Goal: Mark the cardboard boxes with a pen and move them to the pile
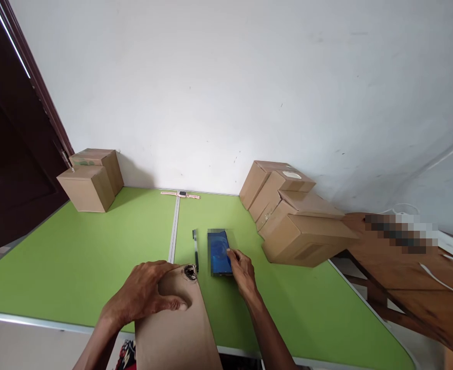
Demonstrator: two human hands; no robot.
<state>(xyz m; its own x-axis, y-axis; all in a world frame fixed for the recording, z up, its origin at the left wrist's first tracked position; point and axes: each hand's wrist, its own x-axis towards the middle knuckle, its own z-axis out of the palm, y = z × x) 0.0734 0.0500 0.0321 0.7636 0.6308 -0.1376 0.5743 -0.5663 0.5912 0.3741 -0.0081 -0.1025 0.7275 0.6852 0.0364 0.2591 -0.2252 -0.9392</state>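
My left hand point(145, 290) grips the upper end of a cardboard box point(176, 334) at the table's front edge, thumb on the near face and fingers over the far side. That box has a torn, dark hole point(190, 273) at its top corner. My right hand point(243, 270) holds the right edge of a smartphone point(219, 253) with a lit blue screen; its thumb rests on the edge. Whether the phone touches the table, I cannot tell. Between the box and the phone lies a slim black-and-white toothbrush-like item point(195, 251).
Several cardboard boxes point(311, 239) stand at the right of the green table point(57, 257), and two more boxes point(82, 190) at the back left. A pink-strapped watch point(182, 194) lies by the wall. A brown wooden table point(396, 277) adjoins on the right.
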